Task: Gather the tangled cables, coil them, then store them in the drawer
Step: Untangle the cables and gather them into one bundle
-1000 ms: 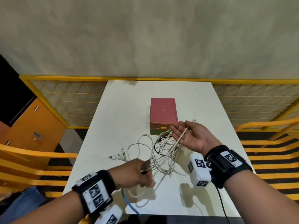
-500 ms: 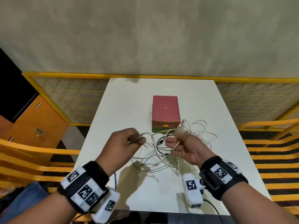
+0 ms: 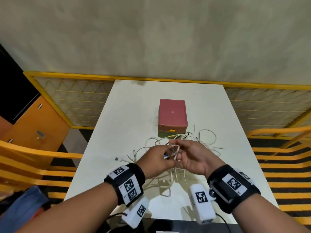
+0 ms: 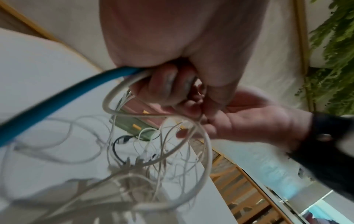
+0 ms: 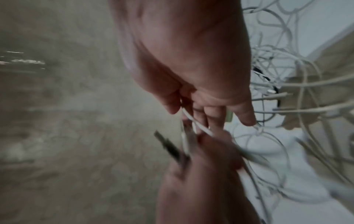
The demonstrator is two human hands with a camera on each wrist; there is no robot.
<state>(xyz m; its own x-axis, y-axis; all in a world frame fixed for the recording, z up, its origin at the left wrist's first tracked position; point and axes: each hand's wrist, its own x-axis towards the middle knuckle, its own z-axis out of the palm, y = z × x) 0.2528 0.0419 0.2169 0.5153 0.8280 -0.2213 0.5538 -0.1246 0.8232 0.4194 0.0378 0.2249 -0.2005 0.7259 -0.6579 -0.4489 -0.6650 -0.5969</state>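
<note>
A tangle of white cables (image 3: 207, 142) lies on the white table (image 3: 134, 106), just in front of the pink drawer box (image 3: 172, 113) with its green bottom drawer (image 3: 165, 133). My hands meet above the tangle. My left hand (image 3: 165, 156) grips a blue cable (image 4: 57, 97) and a white strand in curled fingers (image 4: 172, 87). My right hand (image 3: 180, 153) is palm up, white loops lie across its nearly straight fingers (image 5: 201, 113), and the thumb pins a strand. A dark plug (image 5: 166, 145) sticks out by the left hand. Both wrist views are blurred.
Loose plug ends (image 3: 124, 158) trail left of the hands. A yellow mesh railing (image 3: 75, 101) runs behind the table. An orange cabinet (image 3: 33, 123) stands at the left, with yellow slatted benches (image 3: 282, 157) on both sides. The front table edge is under my wrists.
My left hand rose from the front of the table, then swung right to meet the right hand. The right hand stayed near the box as loops gathered onto its fingers.
</note>
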